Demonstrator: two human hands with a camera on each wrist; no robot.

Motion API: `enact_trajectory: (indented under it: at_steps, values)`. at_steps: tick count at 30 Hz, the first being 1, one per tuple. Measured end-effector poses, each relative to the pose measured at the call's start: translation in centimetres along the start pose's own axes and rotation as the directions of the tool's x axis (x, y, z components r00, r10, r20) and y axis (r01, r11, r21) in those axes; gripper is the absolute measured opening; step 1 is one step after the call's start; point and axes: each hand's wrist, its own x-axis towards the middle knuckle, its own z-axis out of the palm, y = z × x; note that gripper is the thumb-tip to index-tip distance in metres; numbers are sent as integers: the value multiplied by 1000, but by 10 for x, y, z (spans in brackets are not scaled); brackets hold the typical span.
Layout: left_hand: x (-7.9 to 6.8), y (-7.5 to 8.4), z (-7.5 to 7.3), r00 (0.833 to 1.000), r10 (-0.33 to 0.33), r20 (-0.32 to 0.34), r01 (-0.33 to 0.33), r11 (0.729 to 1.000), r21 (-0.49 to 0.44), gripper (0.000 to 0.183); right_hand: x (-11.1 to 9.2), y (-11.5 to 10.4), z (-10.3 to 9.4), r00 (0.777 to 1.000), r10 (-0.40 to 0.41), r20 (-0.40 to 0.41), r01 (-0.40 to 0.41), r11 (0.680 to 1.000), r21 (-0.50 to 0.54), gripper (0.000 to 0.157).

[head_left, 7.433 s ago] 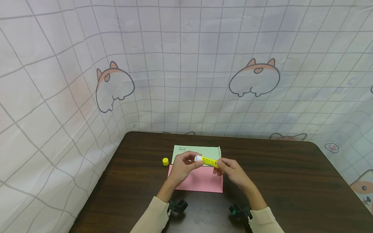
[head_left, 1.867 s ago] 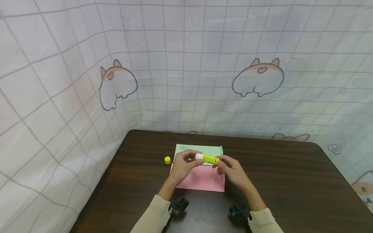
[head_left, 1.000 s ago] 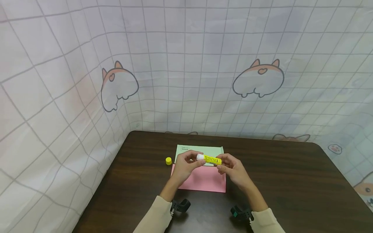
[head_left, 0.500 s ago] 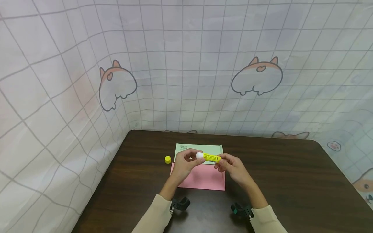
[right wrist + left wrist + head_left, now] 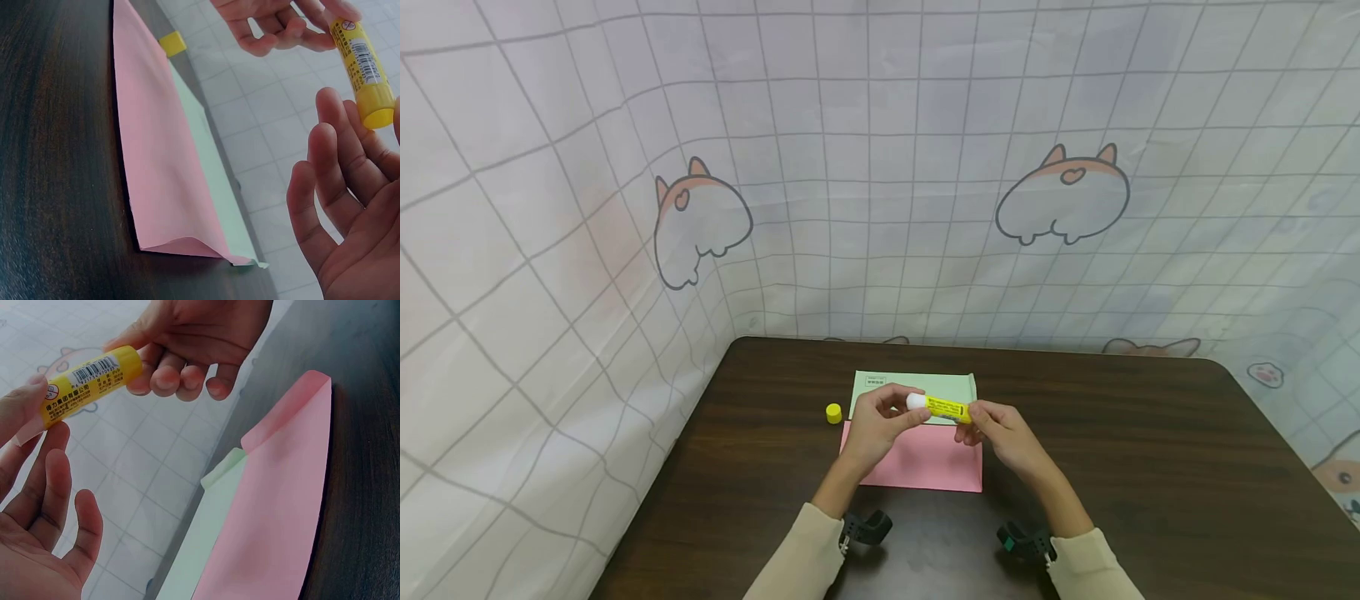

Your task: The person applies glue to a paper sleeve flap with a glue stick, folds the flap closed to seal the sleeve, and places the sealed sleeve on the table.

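A yellow glue stick (image 5: 949, 409) with a white end is held above the papers, its cap off. My left hand (image 5: 874, 427) pinches the white end between thumb and fingers. At the yellow base end, my right hand (image 5: 1009, 435) pinches with thumb and index finger, its other fingers loosely bent, as the left wrist view shows. The label and barcode of the glue stick (image 5: 361, 62) face the right wrist camera. Below the hands lie a pink envelope (image 5: 925, 462) and, behind it, a light green envelope (image 5: 932, 384) with small print at its top left corner.
The yellow cap (image 5: 833, 413) stands on the dark wooden table (image 5: 1120, 467), left of the envelopes. Raised flaps show at the right ends of the pink envelope (image 5: 275, 494) and green envelope (image 5: 209, 519). A white gridded curtain (image 5: 880, 208) hangs behind the table.
The glue stick stays between both hands throughout. My right fingers shift on its base: spread looser about a second ago, pinching it now. The envelopes and cap have not moved on the table.
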Motion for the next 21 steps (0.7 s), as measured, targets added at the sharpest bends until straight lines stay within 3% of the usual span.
enact_trajectory:
  at_steps: [10, 21]
  values:
    - [0, -3, 1, 1000, -15, -10, 15, 1000, 10, 30, -2, 1, 0, 997, 14, -81, -12, 999, 32, 29]
    - [0, -6, 1, 1000, -15, -21, 15, 1000, 24, 29, -2, 5, -1, 995, -77, -56, 82, 993, 85, 34]
